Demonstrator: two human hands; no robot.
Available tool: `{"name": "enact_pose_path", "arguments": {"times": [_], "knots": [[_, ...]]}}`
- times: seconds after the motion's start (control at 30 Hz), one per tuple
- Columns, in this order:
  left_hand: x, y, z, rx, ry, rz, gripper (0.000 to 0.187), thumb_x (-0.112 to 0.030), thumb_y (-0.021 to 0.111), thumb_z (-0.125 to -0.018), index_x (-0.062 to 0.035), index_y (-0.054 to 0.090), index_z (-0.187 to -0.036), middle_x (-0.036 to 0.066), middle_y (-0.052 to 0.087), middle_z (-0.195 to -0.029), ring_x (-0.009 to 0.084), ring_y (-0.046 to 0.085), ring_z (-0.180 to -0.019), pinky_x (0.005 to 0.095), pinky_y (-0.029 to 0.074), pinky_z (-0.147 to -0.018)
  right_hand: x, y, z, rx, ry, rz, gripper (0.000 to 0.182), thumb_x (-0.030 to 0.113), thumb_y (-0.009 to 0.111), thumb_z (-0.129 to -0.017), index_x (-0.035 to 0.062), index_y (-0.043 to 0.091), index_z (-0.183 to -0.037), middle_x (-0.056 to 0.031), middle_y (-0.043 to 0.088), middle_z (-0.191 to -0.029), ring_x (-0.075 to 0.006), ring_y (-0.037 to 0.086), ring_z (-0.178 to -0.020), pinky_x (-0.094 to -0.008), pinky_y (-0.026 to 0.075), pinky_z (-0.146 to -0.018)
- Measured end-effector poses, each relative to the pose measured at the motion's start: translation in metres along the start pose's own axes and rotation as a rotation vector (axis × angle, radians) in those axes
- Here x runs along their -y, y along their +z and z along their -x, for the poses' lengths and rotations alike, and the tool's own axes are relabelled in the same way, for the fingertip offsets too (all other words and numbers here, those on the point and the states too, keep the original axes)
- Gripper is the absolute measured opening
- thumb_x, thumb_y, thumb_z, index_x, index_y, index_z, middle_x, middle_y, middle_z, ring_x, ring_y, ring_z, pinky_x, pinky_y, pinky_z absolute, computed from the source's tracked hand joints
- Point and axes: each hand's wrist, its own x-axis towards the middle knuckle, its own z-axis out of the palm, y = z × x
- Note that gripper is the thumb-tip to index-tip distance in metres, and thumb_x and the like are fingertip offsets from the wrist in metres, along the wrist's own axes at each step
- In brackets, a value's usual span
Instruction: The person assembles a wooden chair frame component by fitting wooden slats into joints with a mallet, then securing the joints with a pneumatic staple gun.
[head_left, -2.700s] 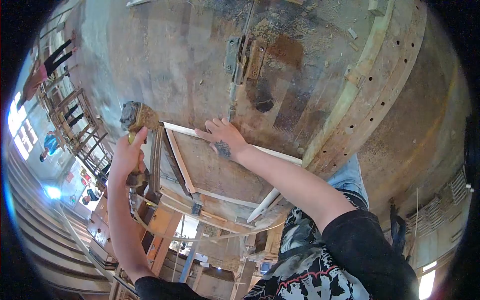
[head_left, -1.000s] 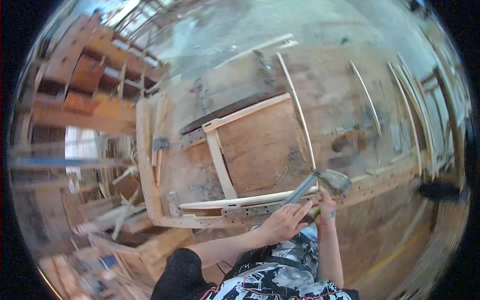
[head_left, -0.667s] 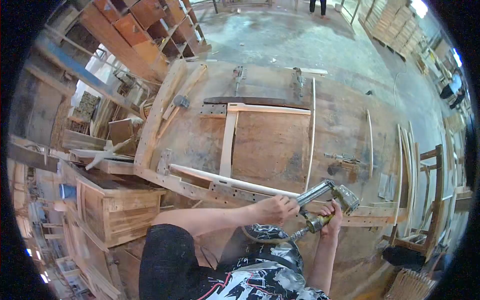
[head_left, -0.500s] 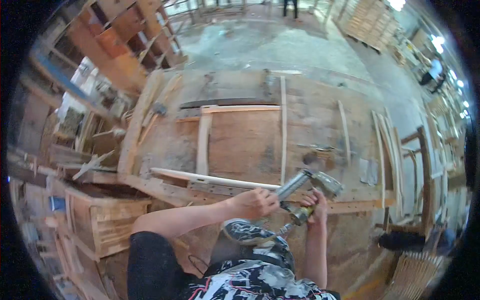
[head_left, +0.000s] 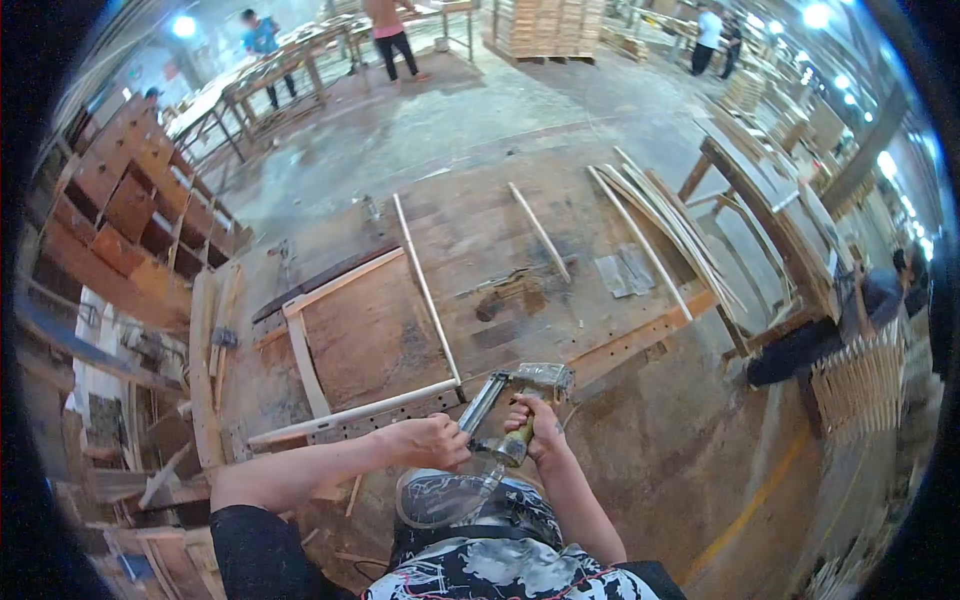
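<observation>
A metal nail gun [head_left: 541, 377] with a long magazine is held in front of my body, over the near side of the workbench. My right hand [head_left: 541, 426] is wrapped round its grip. My left hand [head_left: 436, 441] is closed at the lower end of the magazine. A hose runs from the grip toward my waist. Beyond the gun, a wooden frame [head_left: 309, 362] of pale and dark strips lies on the workbench [head_left: 490, 225], with a long pale strip [head_left: 425, 285] along its right side.
More strips [head_left: 655, 250] and a grey sheet [head_left: 625, 273] lie on the bench's right part. Wooden cabinets [head_left: 130, 205] stand at left. At right are a wooden stand [head_left: 765, 215], a bundle of slats [head_left: 860, 385] and a crouching person [head_left: 880, 295]. Several people stand in the background.
The view has swung to the right, so the bench and frame appear farther left and tilted. Both hands still hold the nail gun, which now appears lower and farther left.
</observation>
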Motion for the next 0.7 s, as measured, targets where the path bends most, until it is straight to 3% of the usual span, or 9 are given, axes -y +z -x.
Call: {"name": "enact_pose_path", "arguments": {"times": [0.3,0.4,0.5,0.53,0.7], "knots": [[0.000,0.016,-0.046,0.031,0.206,0.016,0.012,-0.026,0.058,-0.090,-0.0146,0.057,-0.087,-0.002,0.056,-0.081,0.0151,0.060,-0.078,0.0304,0.045,-0.067,0.018,-0.033,0.024,-0.003,-0.061,-0.098,0.019,0.011,0.059,-0.095,0.0123,0.046,-0.082,0.0056,0.039,-0.064,-0.0075,0.039,-0.053,-0.0263,0.037,-0.053],[0.003,0.019,-0.051,-0.025,0.196,0.079,0.013,-0.028,0.059,-0.090,-0.0155,0.057,-0.086,-0.003,0.055,-0.075,0.0153,0.061,-0.071,0.0310,0.046,-0.061,0.021,-0.041,0.021,0.034,-0.090,-0.086,0.012,0.010,0.060,-0.095,0.0098,0.050,-0.088,0.0049,0.039,-0.066,-0.0085,0.039,-0.055,-0.0273,0.038,-0.054],[0.000,0.007,-0.058,-0.076,-0.024,0.112,0.020,-0.030,0.062,-0.091,-0.0165,0.055,-0.077,-0.002,0.051,-0.064,0.0154,0.060,-0.062,0.0324,0.045,-0.052,0.024,-0.026,0.030,-0.043,-0.120,-0.116,0.017,0.009,0.059,-0.094,0.0119,0.047,-0.083,0.0067,0.039,-0.063,-0.0067,0.039,-0.053,-0.0256,0.037,-0.052],[0.006,-0.002,-0.059,-0.235,-0.119,0.162,0.033,-0.030,0.066,-0.091,-0.0166,0.050,-0.065,0.000,0.048,-0.057,0.0178,0.058,-0.053,0.0343,0.044,-0.044,0.026,-0.033,0.027,-0.022,-0.121,-0.143,0.016,0.009,0.059,-0.094,0.0116,0.049,-0.083,0.0066,0.039,-0.063,-0.0069,0.039,-0.052,-0.0256,0.037,-0.051],[0.025,-0.056,-0.040,-0.487,-0.563,0.234,0.037,-0.025,0.074,-0.089,-0.0112,0.054,-0.061,0.007,0.055,-0.055,0.0257,0.059,-0.050,0.0388,0.047,-0.048,0.046,-0.057,0.038,-0.052,-0.258,-0.191,0.019,0.012,0.060,-0.093,0.0128,0.048,-0.079,0.0059,0.040,-0.063,-0.0070,0.040,-0.052,-0.0260,0.039,-0.051]]}}
